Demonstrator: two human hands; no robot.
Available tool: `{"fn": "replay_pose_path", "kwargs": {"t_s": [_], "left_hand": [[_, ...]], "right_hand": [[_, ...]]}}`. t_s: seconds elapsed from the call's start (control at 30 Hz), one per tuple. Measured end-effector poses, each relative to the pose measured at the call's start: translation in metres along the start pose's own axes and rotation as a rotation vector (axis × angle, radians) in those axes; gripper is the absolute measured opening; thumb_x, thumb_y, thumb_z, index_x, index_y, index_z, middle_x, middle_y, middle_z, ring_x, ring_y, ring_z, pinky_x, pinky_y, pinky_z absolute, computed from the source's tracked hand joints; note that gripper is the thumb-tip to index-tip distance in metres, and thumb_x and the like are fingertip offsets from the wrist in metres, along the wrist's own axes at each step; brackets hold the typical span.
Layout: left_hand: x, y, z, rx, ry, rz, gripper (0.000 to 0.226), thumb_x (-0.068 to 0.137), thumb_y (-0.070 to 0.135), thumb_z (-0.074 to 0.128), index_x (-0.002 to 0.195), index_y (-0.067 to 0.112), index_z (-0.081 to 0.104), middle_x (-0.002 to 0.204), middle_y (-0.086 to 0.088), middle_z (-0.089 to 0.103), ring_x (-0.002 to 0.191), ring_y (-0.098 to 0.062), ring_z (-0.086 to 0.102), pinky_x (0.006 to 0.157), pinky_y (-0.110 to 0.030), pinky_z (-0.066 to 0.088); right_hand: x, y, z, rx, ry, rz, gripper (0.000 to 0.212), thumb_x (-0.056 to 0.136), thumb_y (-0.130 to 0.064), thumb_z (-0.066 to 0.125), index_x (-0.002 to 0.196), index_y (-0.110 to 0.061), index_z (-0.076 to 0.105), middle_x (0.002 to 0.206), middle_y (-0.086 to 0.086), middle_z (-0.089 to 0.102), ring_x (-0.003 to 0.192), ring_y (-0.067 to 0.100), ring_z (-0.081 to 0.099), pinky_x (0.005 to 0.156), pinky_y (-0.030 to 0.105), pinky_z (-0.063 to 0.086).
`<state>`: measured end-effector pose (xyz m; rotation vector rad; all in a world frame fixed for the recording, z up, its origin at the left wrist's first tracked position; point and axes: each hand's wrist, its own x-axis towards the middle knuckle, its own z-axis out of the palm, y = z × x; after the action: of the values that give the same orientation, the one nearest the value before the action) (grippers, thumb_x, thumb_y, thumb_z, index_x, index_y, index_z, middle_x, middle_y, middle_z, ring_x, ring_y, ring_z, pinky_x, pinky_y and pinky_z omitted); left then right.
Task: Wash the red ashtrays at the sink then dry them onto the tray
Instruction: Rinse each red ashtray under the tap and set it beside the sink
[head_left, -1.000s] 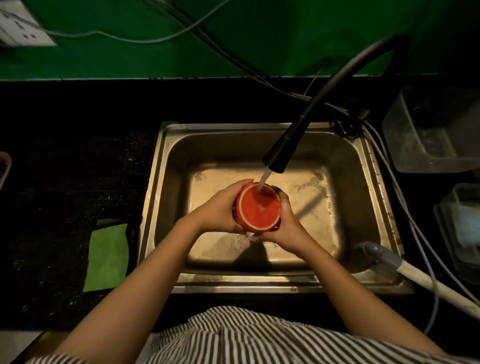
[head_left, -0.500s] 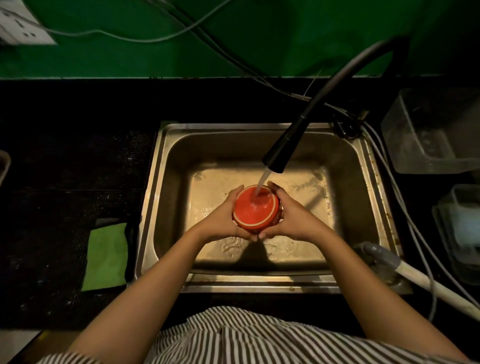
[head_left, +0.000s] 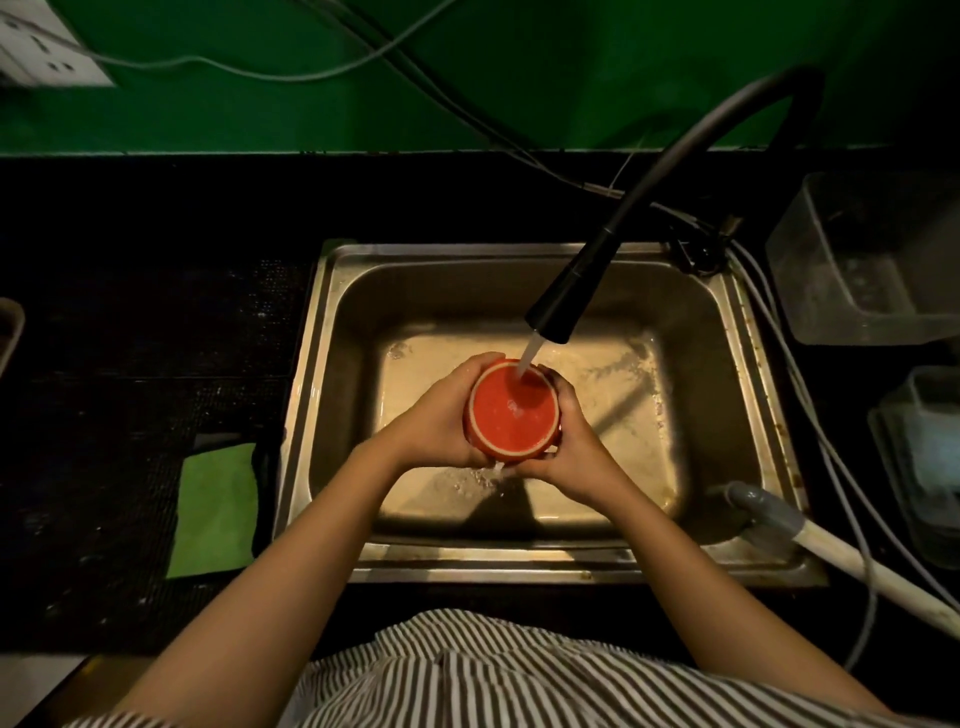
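Both hands, the left hand (head_left: 441, 423) and right hand (head_left: 569, 441), cup the red ashtray (head_left: 514, 413) over the middle of the sink (head_left: 332, 364), having tipped it more level than a moment ago so the tap's (head_left: 553, 312) stream now fills its bowl, suggesting rinsing continues.

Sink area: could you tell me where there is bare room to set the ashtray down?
Bare counter lies between the green cloth and the sink rim's far-left corner, and along the wall behind the sink. The right side is crowded: clear containers, hoses and cables. Both hands, left hand and right hand, hold the ashtray under the faucet.
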<state>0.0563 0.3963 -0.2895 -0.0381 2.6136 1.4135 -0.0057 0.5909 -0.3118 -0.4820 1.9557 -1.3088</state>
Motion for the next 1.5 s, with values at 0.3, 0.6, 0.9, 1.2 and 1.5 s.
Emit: {"fn": "replay_pose_path", "kwargs": {"t_s": [0.3, 0.6, 0.9, 1.2, 1.5], "left_hand": [[-0.005, -0.011, -0.012, -0.174, -0.219, -0.292, 0.106, 0.057, 0.016, 0.094, 0.138, 0.03, 0.028, 0.128, 0.02, 0.044, 0.114, 0.001, 0.05, 0.09, -0.006, 0.042], [-0.005, -0.011, 0.017, -0.369, -0.069, -0.263, 0.11, 0.056, 0.008, 0.094, 0.143, 0.027, 0.029, 0.134, 0.012, 0.043, 0.12, 0.002, 0.049, 0.091, -0.012, 0.047], [-0.006, -0.005, 0.02, -0.168, 0.122, -0.079, 0.114, 0.055, 0.035, 0.095, 0.144, 0.035, 0.024, 0.149, 0.024, 0.024, 0.144, -0.005, 0.023, 0.115, -0.03, 0.033], [-0.007, 0.003, -0.018, 0.132, -0.06, -0.047, 0.116, 0.052, 0.028, 0.096, 0.146, 0.02, 0.029, 0.143, 0.003, 0.042, 0.129, -0.008, 0.042, 0.109, -0.03, 0.04], [-0.032, 0.008, -0.053, 0.153, -0.208, -0.33, 0.135, 0.054, 0.019, 0.096, 0.152, 0.02, 0.002, 0.136, -0.002, 0.048, 0.12, -0.015, 0.051, 0.093, -0.017, 0.04]], "right_hand": [[0.004, -0.012, -0.012, 0.146, -0.188, 0.152, 0.098, 0.053, -0.017, 0.094, 0.135, -0.029, 0.041, 0.13, -0.007, 0.051, 0.12, 0.015, 0.053, 0.095, 0.038, 0.053], [0.01, -0.033, -0.032, -0.362, -0.149, -0.021, 0.11, 0.052, -0.044, 0.092, 0.141, -0.03, 0.029, 0.134, -0.011, 0.044, 0.123, 0.011, 0.045, 0.105, 0.031, 0.042], [0.003, -0.016, -0.017, -0.266, 0.019, -0.142, 0.114, 0.055, -0.036, 0.093, 0.145, -0.034, 0.023, 0.141, -0.016, 0.036, 0.127, 0.007, 0.042, 0.102, 0.038, 0.046], [0.001, 0.004, 0.013, 0.045, 0.013, 0.004, 0.121, 0.049, -0.027, 0.095, 0.144, -0.037, 0.02, 0.137, -0.019, 0.034, 0.13, 0.01, 0.039, 0.104, 0.039, 0.045], [0.008, -0.007, 0.047, 0.311, -0.285, 0.183, 0.098, 0.061, -0.002, 0.088, 0.136, -0.035, 0.033, 0.136, 0.001, 0.049, 0.122, 0.016, 0.051, 0.101, 0.036, 0.048]]}}
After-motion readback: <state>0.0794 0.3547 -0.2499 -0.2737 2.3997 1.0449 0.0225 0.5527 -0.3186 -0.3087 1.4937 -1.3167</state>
